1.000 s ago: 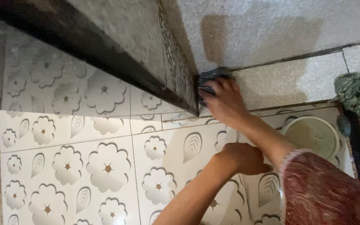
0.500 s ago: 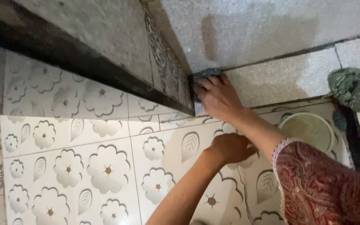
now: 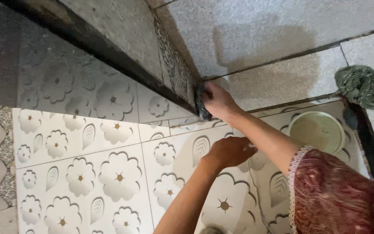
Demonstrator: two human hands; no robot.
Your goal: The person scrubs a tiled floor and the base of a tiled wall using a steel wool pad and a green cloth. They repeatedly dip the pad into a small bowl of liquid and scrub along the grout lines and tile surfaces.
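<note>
dark scouring pad (image 3: 201, 104), pressed against wall corner

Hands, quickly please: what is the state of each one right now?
Right hand: closed on a dark scrubbing pad, pressed against the wall edge.
Left hand: closed in a loose fist, holding nothing visible.

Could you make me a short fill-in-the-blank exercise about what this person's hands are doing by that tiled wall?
1. The right hand presses a dark ___ against the corner edge of the wall.
2. The left hand rests on tiles patterned with leaves and ___.
3. The round pale green bowl sits to the ___ of both hands.
4. The bunched green cloth lies ___ the bowl in the picture.

Missing words: scrubbing pad; flowers; right; above
</note>
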